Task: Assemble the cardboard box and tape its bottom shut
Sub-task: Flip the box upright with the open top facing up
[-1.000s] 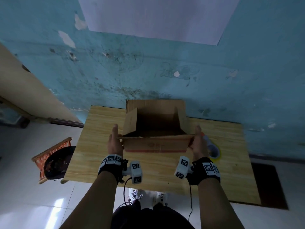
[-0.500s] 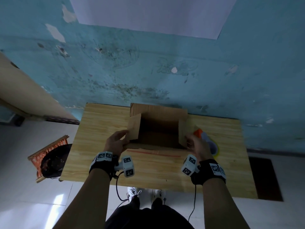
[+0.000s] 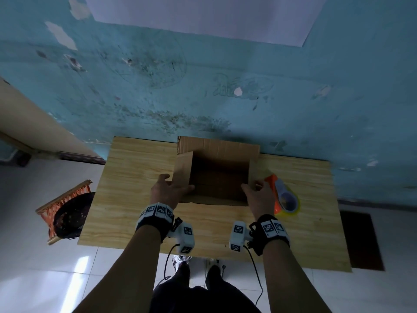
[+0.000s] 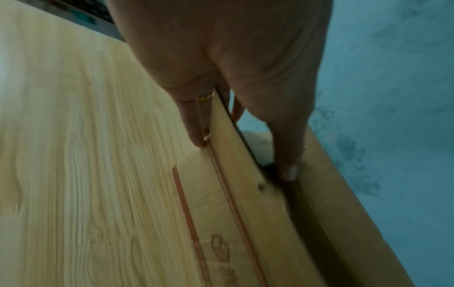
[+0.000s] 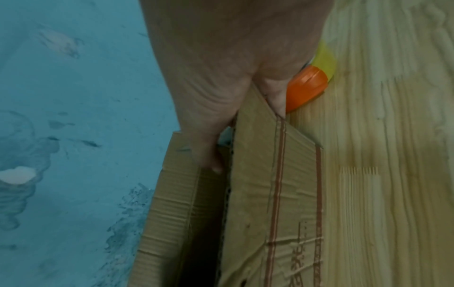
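An open brown cardboard box [image 3: 225, 146] stands on the wooden table [image 3: 135, 177], its opening upward and its flaps up. My left hand [image 3: 173, 188] pinches the box's near left corner, fingers [image 4: 194, 120] outside the wall [image 4: 236, 213] and thumb [image 4: 287, 155] inside. At the near right corner my right hand [image 3: 252, 188] pinches the same way, thumb [image 5: 209, 151] inside the cardboard [image 5: 258, 194] and fingers outside. An orange tape dispenser [image 3: 283, 195] with a yellow roll lies just right of that hand, its orange body [image 5: 307, 87] also visible behind the fingers.
The table's far edge meets a stained blue wall [image 3: 203, 86], and the box is close to it. On the floor to the left, a dark round bowl sits on an orange woven stool [image 3: 70, 213]. A dark mat [image 3: 361, 240] lies on the floor at the right.
The box has gone from being held between my flat palms with its front face showing to sitting lower with its opening up. Both hands shifted to pinch the near corners.
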`<state>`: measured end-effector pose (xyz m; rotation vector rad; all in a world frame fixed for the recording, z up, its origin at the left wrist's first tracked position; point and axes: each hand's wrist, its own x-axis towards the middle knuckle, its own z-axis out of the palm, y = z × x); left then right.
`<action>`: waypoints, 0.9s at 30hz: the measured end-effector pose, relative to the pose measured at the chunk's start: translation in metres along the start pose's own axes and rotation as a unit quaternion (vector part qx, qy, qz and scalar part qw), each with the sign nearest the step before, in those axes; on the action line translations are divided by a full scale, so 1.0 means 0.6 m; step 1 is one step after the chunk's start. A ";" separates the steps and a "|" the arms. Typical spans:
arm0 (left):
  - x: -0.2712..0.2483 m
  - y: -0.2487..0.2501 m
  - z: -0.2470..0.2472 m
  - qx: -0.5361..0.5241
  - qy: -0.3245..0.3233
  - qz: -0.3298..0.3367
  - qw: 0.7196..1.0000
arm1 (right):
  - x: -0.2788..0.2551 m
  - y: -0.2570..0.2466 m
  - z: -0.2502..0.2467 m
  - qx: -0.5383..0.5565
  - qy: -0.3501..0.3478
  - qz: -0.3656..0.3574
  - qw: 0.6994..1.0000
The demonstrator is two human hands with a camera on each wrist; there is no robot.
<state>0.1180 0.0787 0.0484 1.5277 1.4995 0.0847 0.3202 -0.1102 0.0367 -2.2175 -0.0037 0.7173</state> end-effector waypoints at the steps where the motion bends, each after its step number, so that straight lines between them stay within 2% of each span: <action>1: -0.001 0.003 0.006 0.006 0.007 0.004 1.000 | 0.000 -0.003 0.001 0.008 0.005 0.000 1.000; 3: -0.002 0.011 0.014 -0.004 0.024 0.006 1.000 | 0.010 -0.011 -0.004 0.028 0.022 0.009 0.999; 5: 0.003 0.021 0.014 -0.058 0.037 -0.004 0.998 | 0.022 -0.013 -0.014 0.019 -0.006 0.006 1.000; 7: 0.022 0.021 0.007 -0.112 0.050 -0.031 0.992 | 0.045 -0.008 -0.023 0.041 -0.023 0.028 0.998; 9: 0.041 0.014 -0.002 -0.132 0.059 -0.063 0.987 | 0.059 0.000 -0.023 0.050 -0.031 0.013 0.998; 11: 0.060 -0.002 -0.005 -0.145 0.054 -0.082 0.985 | 0.075 0.011 -0.022 0.081 -0.014 0.022 0.996; 15: 0.095 -0.038 0.017 -0.206 0.045 -0.081 0.974 | 0.067 -0.007 -0.030 0.002 -0.025 -0.005 1.000; 17: 0.099 -0.037 0.027 -0.230 0.036 -0.080 0.969 | 0.061 -0.018 -0.033 0.022 -0.025 -0.007 0.999; 22: 0.045 0.029 0.010 -0.250 0.032 -0.049 0.967 | 0.058 -0.032 -0.032 0.037 -0.051 -0.026 0.998; 25: 0.019 0.051 -0.005 -0.269 0.056 -0.026 0.961 | 0.055 -0.042 -0.039 0.055 -0.028 -0.042 0.997; 27: 0.011 0.073 -0.016 -0.270 0.084 -0.006 0.959 | 0.059 -0.043 -0.047 0.021 0.021 -0.073 0.997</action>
